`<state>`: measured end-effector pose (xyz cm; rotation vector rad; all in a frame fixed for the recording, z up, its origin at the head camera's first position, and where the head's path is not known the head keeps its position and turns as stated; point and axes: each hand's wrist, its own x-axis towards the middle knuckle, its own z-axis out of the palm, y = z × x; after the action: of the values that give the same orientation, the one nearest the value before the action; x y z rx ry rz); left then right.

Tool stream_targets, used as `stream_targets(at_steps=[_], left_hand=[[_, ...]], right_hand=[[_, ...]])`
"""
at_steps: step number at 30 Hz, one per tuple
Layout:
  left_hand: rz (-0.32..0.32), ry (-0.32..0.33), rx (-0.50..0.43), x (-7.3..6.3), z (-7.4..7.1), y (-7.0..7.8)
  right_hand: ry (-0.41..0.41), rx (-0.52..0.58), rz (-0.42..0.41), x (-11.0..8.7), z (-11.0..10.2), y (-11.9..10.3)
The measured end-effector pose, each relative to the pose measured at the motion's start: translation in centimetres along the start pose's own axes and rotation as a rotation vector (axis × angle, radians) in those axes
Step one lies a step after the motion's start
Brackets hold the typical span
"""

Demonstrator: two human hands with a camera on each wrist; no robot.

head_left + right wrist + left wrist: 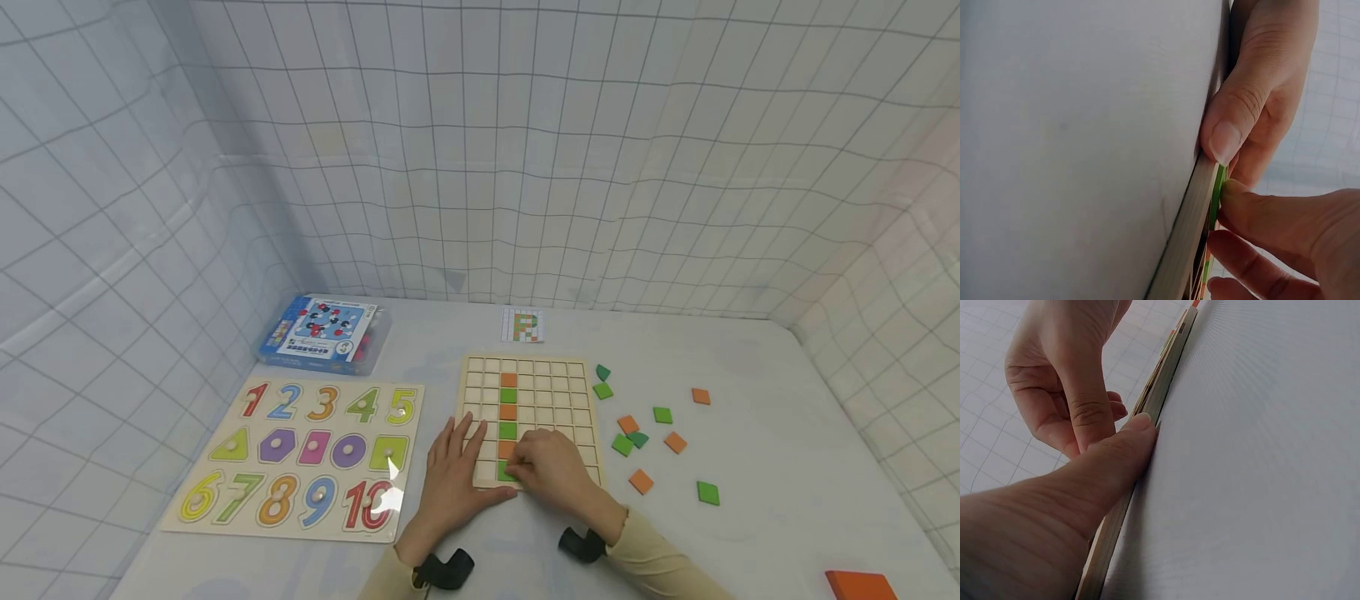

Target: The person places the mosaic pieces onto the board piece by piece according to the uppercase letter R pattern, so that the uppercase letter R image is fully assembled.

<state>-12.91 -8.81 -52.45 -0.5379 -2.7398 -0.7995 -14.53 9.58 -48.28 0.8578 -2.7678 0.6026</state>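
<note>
A wooden grid board (555, 377) lies flat on the table, with one column of alternating orange and green square tiles. At the column's near end, my right hand (555, 467) has curled fingers and pinches a green square tile (506, 472). In the right wrist view the thumb presses this green tile (1215, 194) at the board's front edge. My left hand (455, 471) rests on the board's left side, fingers spread and fairly straight. Its thumb lies along the front edge (1166, 381), close beside the right hand's fingers.
Loose orange tiles (641, 481) and green tiles (708, 492) are scattered right of the board. A small pattern card (522, 325) lies behind it. Left are a number puzzle (337, 440) and a blue plastic box (318, 333). An orange block (860, 586) sits at the lower right.
</note>
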Motion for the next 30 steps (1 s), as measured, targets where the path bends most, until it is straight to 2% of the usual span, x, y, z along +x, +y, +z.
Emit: stream_targets(at_steps=[4, 13, 21, 30], left_hand=[[0.004, 0.003, 0.002, 0.0, 0.0, 0.0], [0.009, 0.006, 0.006, -0.1, 0.1, -0.1], [-0.016, -0.016, -0.008, 0.0, 0.1, -0.1], [-0.019, -0.024, -0.013, 0.1, 0.2, -0.1]], right_hand=[[-0.026, 0.022, -0.018, 0.0, -0.1, 0.2], [-0.068, 0.148, -0.065, -0.4, -0.3, 1.1], [-0.108, 0.199, -0.093, -0.8, -0.8, 1.6], [-0.172, 0.248, -0.065, -1.2, -1.4, 2.6]])
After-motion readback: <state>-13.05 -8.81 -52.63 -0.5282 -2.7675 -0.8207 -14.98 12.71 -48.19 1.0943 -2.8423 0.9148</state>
